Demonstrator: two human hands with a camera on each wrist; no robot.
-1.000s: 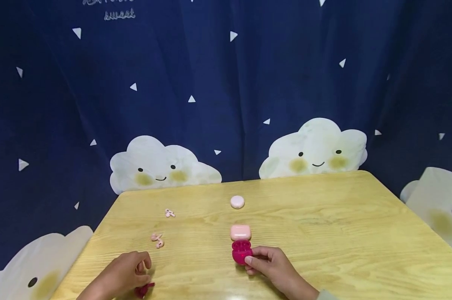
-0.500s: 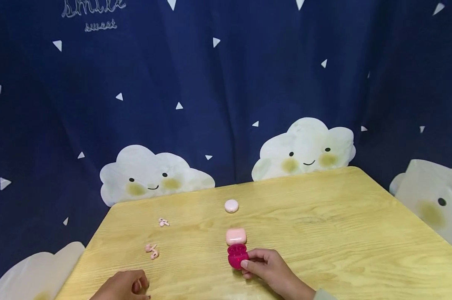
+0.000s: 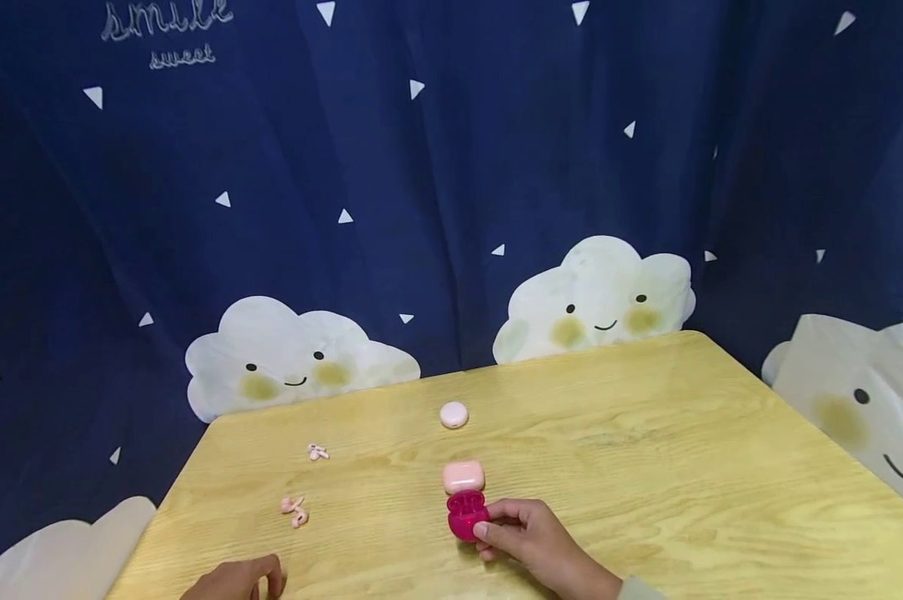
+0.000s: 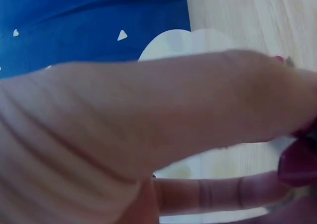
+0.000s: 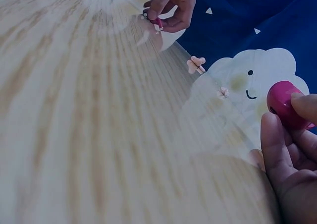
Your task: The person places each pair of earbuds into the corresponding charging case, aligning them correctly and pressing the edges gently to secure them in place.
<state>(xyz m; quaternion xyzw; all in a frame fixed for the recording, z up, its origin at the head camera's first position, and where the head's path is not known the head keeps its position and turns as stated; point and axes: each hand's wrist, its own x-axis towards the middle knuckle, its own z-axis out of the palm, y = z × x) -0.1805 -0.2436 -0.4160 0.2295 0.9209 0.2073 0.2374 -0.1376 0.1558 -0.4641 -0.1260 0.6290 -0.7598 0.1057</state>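
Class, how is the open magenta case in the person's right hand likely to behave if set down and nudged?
The magenta case looks stiff: its shell shows no visible denting in the right hand's grip. Its rounded body may rock or roll when nudged. The raised lid could swing, perhaps upsetting the balance.

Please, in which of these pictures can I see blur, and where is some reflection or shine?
Head: mostly sharp, slight shine on the light-pink case; left wrist: the near left hand looks soft; right wrist: dim, bluish, pale reflections on the table.
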